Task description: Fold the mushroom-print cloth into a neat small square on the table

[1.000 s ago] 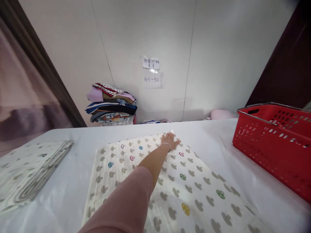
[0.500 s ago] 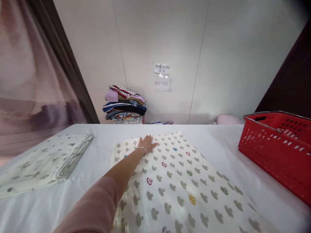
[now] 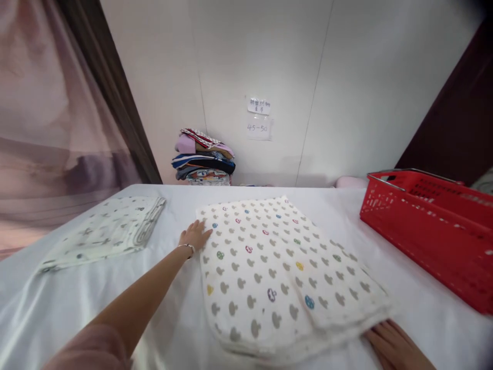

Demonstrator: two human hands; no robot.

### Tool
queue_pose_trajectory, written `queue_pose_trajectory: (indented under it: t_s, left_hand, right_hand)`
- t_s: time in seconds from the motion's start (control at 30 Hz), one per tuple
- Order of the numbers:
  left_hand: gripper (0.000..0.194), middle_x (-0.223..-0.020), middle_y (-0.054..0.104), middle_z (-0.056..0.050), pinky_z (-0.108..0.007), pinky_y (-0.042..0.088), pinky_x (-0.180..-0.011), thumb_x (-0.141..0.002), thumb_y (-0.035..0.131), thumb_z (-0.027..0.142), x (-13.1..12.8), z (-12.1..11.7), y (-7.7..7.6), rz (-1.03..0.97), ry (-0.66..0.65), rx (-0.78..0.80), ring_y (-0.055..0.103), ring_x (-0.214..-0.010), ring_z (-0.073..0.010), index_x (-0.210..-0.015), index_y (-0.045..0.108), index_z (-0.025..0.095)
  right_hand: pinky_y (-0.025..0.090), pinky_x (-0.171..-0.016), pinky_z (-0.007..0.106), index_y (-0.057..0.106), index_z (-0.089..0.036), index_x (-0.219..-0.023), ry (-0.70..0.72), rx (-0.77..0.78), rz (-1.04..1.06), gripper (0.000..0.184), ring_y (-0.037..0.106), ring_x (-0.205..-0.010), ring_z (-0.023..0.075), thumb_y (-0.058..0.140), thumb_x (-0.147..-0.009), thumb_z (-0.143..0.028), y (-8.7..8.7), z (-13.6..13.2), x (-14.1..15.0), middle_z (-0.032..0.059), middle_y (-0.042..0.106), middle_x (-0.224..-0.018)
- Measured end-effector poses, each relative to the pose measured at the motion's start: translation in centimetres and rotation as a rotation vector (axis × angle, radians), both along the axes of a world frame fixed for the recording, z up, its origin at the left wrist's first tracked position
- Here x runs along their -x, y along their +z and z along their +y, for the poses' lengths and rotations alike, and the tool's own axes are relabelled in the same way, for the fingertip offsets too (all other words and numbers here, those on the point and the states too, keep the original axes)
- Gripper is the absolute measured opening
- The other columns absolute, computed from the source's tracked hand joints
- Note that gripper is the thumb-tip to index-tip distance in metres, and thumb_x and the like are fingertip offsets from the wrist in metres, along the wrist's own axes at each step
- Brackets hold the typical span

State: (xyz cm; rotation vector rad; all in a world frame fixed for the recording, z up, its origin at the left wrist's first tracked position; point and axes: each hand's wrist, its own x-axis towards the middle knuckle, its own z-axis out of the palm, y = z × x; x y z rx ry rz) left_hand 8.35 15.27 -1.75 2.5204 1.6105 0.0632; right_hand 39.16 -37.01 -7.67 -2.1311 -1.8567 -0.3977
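A white muslin cloth [image 3: 262, 267] printed with grey and coloured mushrooms lies folded in layers before me. At its left edge my left hand [image 3: 194, 235] rests palm down, fingers spread, a thin bracelet on the wrist. My right hand [image 3: 393, 343] is at the cloth's near right corner, low in the view. Its visible fingers look stretched out, with the tips hidden beneath the cloth's edge and the thumb out of sight. Over to the left lies another folded white cloth [image 3: 103, 231] with a small dark print.
A red plastic basket [image 3: 423, 241] with a metal handle stands on the right of the white-covered table [image 3: 173, 303]. Behind the table is a stack of folded fabrics [image 3: 204, 159]. Paper signs [image 3: 259, 128] hang on the wall, and a curtain [image 3: 34, 128] hangs at left.
My left hand has moved from the cloth's far part to its left edge. My right hand has come into view at the near right corner. The cloth's near edge now shows.
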Motion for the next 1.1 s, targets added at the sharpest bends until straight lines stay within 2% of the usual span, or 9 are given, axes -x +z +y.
queue_pose_trajectory:
  t_s: [0.07,0.13,0.23,0.4,0.53,0.7,0.87,1.0,1.1]
  left_hand:
    - [0.059,-0.147,0.02,-0.009,-0.047,0.022,-0.105,-0.085,0.028,0.05,0.6,-2.7,0.0,-0.01,-0.045,-0.023,0.018,-0.134,-0.0246,-0.135,0.033,0.018]
    - [0.055,-0.147,0.021,-0.009,-0.048,0.021,-0.105,-0.086,0.029,0.049,0.8,-5.8,0.1,-0.02,-0.118,-0.052,0.017,-0.134,-0.0247,-0.131,0.038,0.019]
    - [0.051,-0.144,0.029,-0.008,-0.047,0.018,-0.106,-0.086,0.031,0.047,0.7,-11.5,0.3,-0.064,-0.338,-0.08,0.02,-0.134,-0.0242,-0.127,0.044,0.02]
    - [0.049,-0.136,0.042,-0.007,-0.044,0.022,-0.107,-0.086,0.036,0.05,0.4,-22.3,1.5,-0.199,-0.831,-0.071,0.034,-0.127,-0.0232,-0.122,0.05,0.021]
    - [0.053,-0.131,0.048,-0.008,-0.041,0.032,-0.101,-0.081,0.046,0.053,0.5,-27.5,1.9,-0.245,-1.043,-0.039,0.042,-0.12,-0.0229,-0.124,0.048,0.021]
    - [0.04,-0.125,0.052,-0.008,-0.04,0.039,-0.092,-0.082,0.051,0.034,0.7,-28.6,1.3,-0.182,-1.084,-0.12,0.047,-0.112,-0.0238,-0.119,0.051,0.019]
    - [0.038,-0.114,0.057,-0.008,-0.036,0.042,-0.084,-0.08,0.041,0.01,1.4,-28.1,1.3,-0.141,-1.058,-0.163,0.051,-0.101,-0.0208,-0.113,0.054,0.019]
    - [0.045,-0.112,0.056,-0.008,-0.034,0.043,-0.081,-0.077,0.036,0.002,1.4,-27.8,1.1,-0.113,-1.029,-0.205,0.05,-0.098,-0.0207,-0.116,0.052,0.018]
    - [0.042,-0.105,0.056,-0.008,-0.032,0.043,-0.077,-0.075,0.036,-0.001,1.4,-27.5,1.3,-0.092,-1.015,-0.216,0.051,-0.094,-0.0198,-0.107,0.057,0.019]
  right_hand:
    - [0.048,-0.087,0.049,0.032,-0.049,-0.131,-0.066,0.082,-0.004,0.064,0.051,-0.112,0.0262,0.048,-0.074,-0.023,1.5,0.0,1.4,-0.0029,0.054,-0.124]
    - [0.044,-0.092,0.048,0.041,-0.041,-0.129,-0.059,0.117,0.038,0.055,0.051,-0.113,0.025,0.044,-0.079,-0.019,3.0,0.3,2.4,0.0007,0.056,-0.122]
    - [0.04,-0.094,0.044,0.054,-0.029,-0.121,-0.089,0.148,0.113,0.046,0.05,-0.112,0.0237,0.041,-0.08,-0.012,4.6,1.1,3.1,0.005,0.056,-0.121]
    - [0.037,-0.093,0.04,0.06,-0.022,-0.11,-0.134,0.14,0.127,0.037,0.051,-0.107,0.0218,0.04,-0.081,-0.01,5.6,1.9,3.5,0.0067,0.06,-0.112]
    - [0.036,-0.094,0.037,0.06,-0.02,-0.107,-0.173,0.136,0.107,0.034,0.051,-0.106,0.0208,0.038,-0.083,-0.011,5.8,1.8,3.9,0.0065,0.061,-0.109]
    - [0.038,-0.091,0.035,0.064,-0.019,-0.097,-0.24,0.118,0.172,0.029,0.055,-0.097,0.0196,0.038,-0.083,-0.015,5.8,0.0,3.8,0.0051,0.065,-0.101]
    - [0.038,-0.094,0.032,0.061,-0.018,-0.104,-0.511,-0.099,0.297,0.032,0.053,-0.105,0.0187,0.038,-0.083,-0.021,5.9,-1.5,1.8,0.0059,0.062,-0.111]
    - [0.039,-0.093,0.029,0.051,-0.015,-0.12,-0.741,-0.059,0.413,0.04,0.051,-0.109,0.0177,0.036,-0.086,-0.031,6.5,-0.2,-0.6,0.0077,0.054,-0.123]
    - [0.042,-0.086,0.03,0.051,-0.013,-0.122,-0.821,0.033,0.466,0.047,0.057,-0.1,0.0201,0.036,-0.087,-0.04,6.8,1.8,-2.3,0.0109,0.059,-0.114]
